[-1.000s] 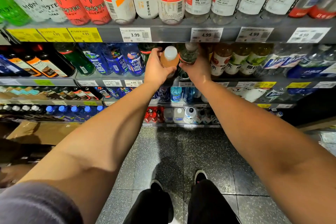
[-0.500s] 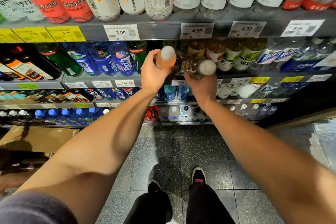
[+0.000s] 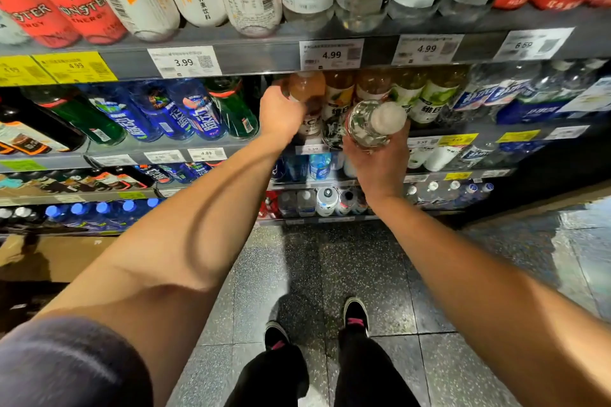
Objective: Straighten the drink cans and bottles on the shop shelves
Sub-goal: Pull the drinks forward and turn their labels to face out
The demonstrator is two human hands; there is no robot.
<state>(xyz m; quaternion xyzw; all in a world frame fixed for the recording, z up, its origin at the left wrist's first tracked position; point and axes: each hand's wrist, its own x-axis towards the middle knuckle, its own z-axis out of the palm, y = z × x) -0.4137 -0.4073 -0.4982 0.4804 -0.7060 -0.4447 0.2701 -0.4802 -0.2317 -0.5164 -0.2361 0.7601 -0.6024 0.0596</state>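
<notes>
My left hand (image 3: 281, 114) is wrapped around an orange-tinted bottle (image 3: 305, 87), which stands inside the second shelf's row under the upper shelf lip. My right hand (image 3: 380, 160) grips a clear bottle with a white cap (image 3: 375, 122) from below, in front of the shelf, its cap end tilted toward me. Behind both hands stand pale tea bottles with white and green labels (image 3: 429, 99).
The top shelf (image 3: 258, 56) carries red cans (image 3: 43, 3) and tall white-labelled bottles with price tags. Blue bottles (image 3: 195, 109) and green bottles lie left on the second shelf. Lower shelves hold more drinks. A cardboard box (image 3: 66, 258) sits at the lower left. My feet stand on speckled floor.
My left hand has pushed the orange bottle back into the shelf row. My right hand has kept the clear bottle pulled out of the shelf and turned its cap toward me.
</notes>
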